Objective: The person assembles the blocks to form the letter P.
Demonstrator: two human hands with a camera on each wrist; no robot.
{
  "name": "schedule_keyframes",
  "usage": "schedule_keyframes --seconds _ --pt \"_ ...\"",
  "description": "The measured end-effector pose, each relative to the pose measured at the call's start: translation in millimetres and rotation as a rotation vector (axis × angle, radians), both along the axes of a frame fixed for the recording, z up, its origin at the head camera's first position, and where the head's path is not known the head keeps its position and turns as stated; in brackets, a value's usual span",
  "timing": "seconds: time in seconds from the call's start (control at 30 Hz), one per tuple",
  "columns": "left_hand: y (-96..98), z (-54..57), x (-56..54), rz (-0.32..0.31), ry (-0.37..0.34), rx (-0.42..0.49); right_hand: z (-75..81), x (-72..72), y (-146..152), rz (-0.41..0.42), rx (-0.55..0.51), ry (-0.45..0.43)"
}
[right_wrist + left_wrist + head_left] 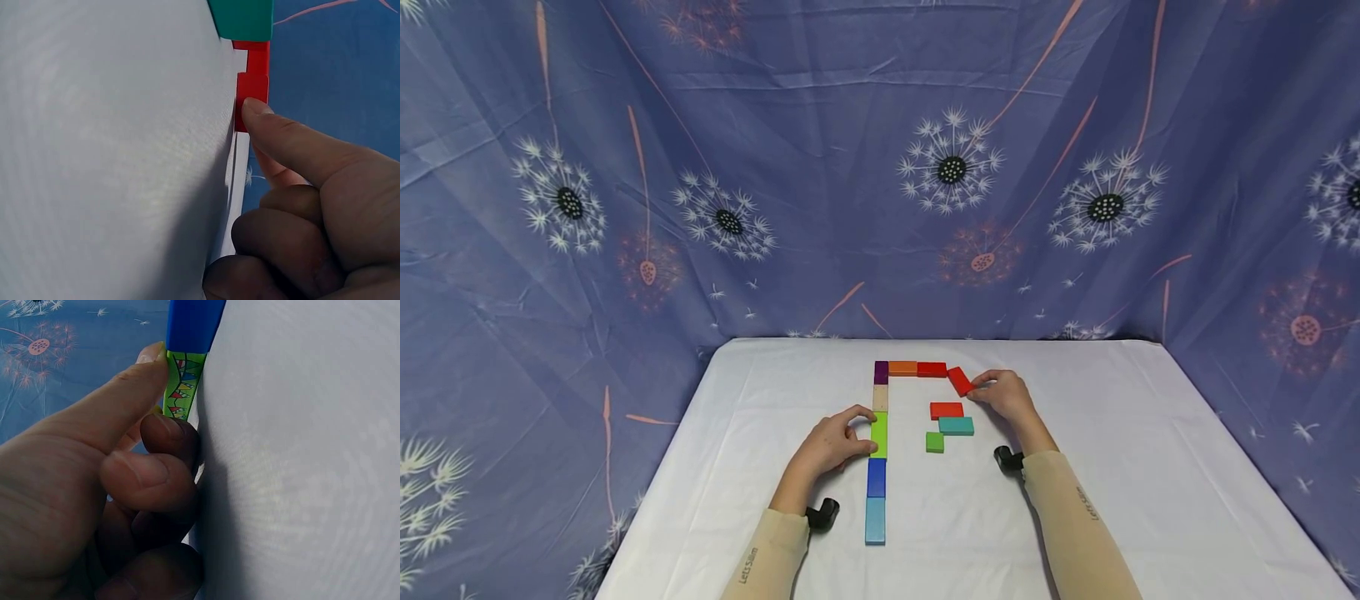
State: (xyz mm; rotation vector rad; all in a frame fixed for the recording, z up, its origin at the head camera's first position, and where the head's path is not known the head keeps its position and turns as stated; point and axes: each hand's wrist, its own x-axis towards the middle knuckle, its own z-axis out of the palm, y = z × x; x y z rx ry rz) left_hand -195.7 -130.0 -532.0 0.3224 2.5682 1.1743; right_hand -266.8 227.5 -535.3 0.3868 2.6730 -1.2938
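Note:
My left hand (829, 446) pinches a lime green block (879, 435) lengthwise between thumb and forefinger. In the left wrist view this block shows a bunting pattern (182, 384) on its side. It lies in a column between a plain wooden block (881, 398) and a blue block (877, 477). My right hand (1006, 396) pinches the near end of a tilted red block (958, 381) by thumb and fingertip. That block's far end is close to a darker red block (932, 369), which lies beside an orange block (903, 367).
A purple block (882, 372) forms the corner of the column and the far row. A light blue block (875, 521) ends the column nearest me. Inside lie a red block (946, 410), a teal block (957, 426) and a green block (935, 442). A white cloth (760, 400) covers the table.

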Motion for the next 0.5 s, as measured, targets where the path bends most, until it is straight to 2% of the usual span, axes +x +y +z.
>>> schedule_keyframes --seconds 0.23,0.5 --pt "-0.2 0.8 0.5 0.002 -0.002 0.005 0.5 0.0 -0.7 0.031 0.014 0.020" --pt "0.1 1.3 1.0 0.001 -0.005 0.009 0.0 -0.4 -1.4 0.040 0.018 0.001"
